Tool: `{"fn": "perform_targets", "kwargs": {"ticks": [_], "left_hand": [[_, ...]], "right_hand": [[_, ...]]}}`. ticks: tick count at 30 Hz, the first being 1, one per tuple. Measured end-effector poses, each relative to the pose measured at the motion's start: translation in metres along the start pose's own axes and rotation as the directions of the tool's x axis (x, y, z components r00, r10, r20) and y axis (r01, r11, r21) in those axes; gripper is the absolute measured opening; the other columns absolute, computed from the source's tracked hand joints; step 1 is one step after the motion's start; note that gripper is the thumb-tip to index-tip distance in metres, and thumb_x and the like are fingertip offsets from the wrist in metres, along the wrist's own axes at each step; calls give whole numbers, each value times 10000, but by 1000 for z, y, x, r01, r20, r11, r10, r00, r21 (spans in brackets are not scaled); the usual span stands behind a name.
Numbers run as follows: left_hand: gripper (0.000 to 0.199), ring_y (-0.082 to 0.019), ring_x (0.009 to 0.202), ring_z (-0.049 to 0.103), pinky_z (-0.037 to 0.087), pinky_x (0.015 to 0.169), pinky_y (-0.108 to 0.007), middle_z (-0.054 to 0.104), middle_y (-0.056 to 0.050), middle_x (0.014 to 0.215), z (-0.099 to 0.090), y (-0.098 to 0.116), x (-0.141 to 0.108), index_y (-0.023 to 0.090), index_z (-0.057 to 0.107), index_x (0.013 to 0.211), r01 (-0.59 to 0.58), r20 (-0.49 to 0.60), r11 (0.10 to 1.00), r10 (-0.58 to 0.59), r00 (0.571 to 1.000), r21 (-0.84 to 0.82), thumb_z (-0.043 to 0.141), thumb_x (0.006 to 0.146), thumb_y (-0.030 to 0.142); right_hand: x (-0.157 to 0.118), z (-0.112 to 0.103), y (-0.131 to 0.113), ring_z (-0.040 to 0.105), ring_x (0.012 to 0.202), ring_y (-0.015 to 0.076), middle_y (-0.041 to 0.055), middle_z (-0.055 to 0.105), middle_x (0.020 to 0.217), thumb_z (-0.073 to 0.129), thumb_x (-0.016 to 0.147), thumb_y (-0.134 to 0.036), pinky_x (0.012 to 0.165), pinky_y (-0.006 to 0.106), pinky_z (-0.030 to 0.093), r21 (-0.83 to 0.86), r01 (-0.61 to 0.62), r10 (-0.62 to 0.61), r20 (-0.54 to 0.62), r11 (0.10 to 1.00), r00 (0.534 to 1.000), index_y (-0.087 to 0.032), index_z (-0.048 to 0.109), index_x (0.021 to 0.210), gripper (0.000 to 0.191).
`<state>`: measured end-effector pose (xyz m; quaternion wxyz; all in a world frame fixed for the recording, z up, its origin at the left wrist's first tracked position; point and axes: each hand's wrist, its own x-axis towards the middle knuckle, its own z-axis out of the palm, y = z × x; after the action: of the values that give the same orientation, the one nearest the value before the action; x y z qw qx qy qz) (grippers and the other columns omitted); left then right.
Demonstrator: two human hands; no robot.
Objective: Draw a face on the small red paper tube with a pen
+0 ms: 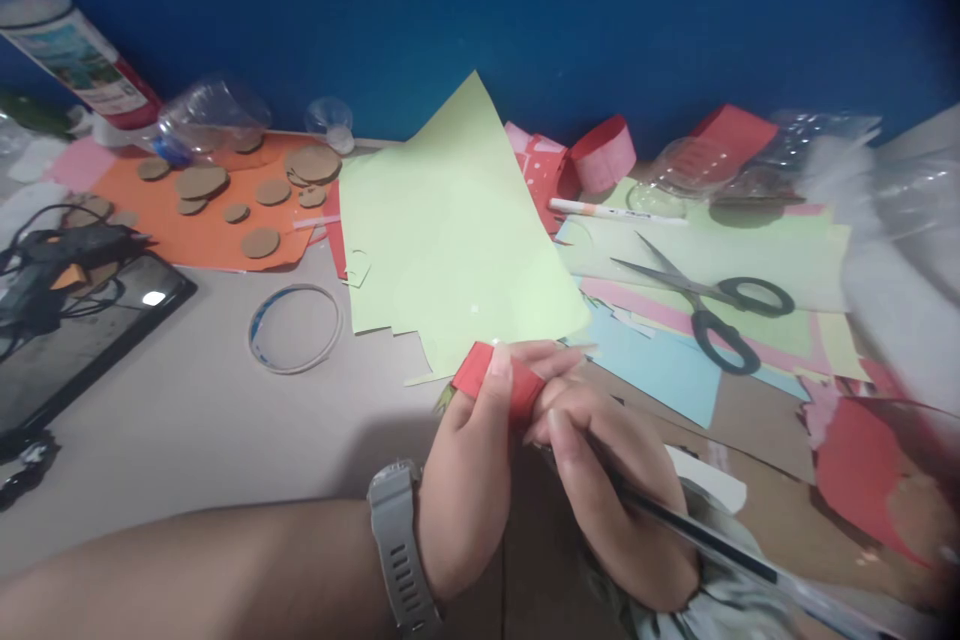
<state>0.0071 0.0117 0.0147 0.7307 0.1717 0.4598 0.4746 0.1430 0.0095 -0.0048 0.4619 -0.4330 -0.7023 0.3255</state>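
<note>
My left hand (472, 480), with a grey watch (401, 540) on its wrist, is closed on a small folded piece of red paper (517, 393), thumb pressed on top. Against the paper's right side rest the fingers of my right hand (619, 480). A slim pen (712, 540) with a black and clear barrel runs through the right hand's grip, its back end pointing to the lower right. Its tip is hidden by the fingers. Just beyond both hands lies a large light green sheet (450, 230) with a notched lower edge.
Scissors (701, 295) lie on paper sheets to the right, near a white marker (619, 212). A roll of tape (295, 328) sits left of the green sheet. Cardboard discs (201, 182) rest on orange paper (165, 230). A phone (97, 340) and bottle (90, 50) stand farther left.
</note>
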Motion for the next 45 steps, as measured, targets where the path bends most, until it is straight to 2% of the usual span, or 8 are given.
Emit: {"fn": "perform_targets", "kwargs": {"ticks": [7,11,15,20,27,31,38,45], "left_hand": [[441,-357,1483,807,479,1429,-576,975,-111,1398,-1,-2,1,237,935,1151,-11,11,1000,11,1000,-3,605,1243,514],[423,-384,1477,810,490,1418,-584,971,-129,1394,-2,-2,1,223,937,1120,-13,13,1000,13,1000,-11,701,1187,568],[411,-372,1480,808,482,1421,-571,979,-103,1375,-1,-1,1,243,944,1121,-7,7,1000,7,1000,-17,721,1185,583],[426,-387,1489,809,486,1426,-578,978,-116,1386,0,-1,1,234,941,1105,0,15,1000,0,1000,-19,739,1173,603],[452,-376,1478,810,483,1424,-573,973,-111,1404,-1,-3,1,233,957,1127,-13,19,1000,13,1000,5,639,1228,538],[499,-355,1542,763,426,1464,-581,959,-68,1453,-5,-3,1,281,978,1169,-11,16,999,10,1000,41,543,1276,501],[462,-376,1561,743,408,1464,-562,953,-70,1458,-6,-1,-1,286,980,1165,-14,11,998,13,1000,59,637,1234,587],[496,-408,1189,858,611,1201,-595,956,-124,1142,-5,-2,-4,221,905,1152,79,-12,996,-79,997,46,645,1193,642]], "right_hand": [[5,-1,-1,612,617,152,-55,673,744,624,1128,-83,607,290,486,-27,12,-11,32,1000,999,-272,610,882,311],[4,-1,-1,633,631,159,-48,683,751,589,1175,-120,606,289,492,-17,-8,8,-3,1000,1000,-274,609,878,334],[2,0,-1,651,652,187,-35,695,758,608,1171,-132,636,317,526,-23,-3,4,45,1000,999,-280,612,883,325],[-1,3,4,595,607,203,-23,654,717,603,1206,-198,599,351,491,-9,-22,21,-40,1000,999,-287,607,856,361],[3,-1,-1,636,625,189,-19,674,722,622,1202,-199,595,334,483,3,-78,78,26,997,997,-276,600,832,378],[4,-2,-2,630,637,193,-17,667,721,615,1181,-179,633,342,521,-8,-41,42,47,999,998,-279,586,831,364],[7,1,-1,620,644,202,-19,614,704,601,1250,-294,653,350,541,59,-66,62,57,996,996,-283,568,812,439],[4,12,5,690,731,246,27,703,797,656,1268,-595,713,377,630,335,-178,248,-179,925,952,-291,654,843,523]]}}
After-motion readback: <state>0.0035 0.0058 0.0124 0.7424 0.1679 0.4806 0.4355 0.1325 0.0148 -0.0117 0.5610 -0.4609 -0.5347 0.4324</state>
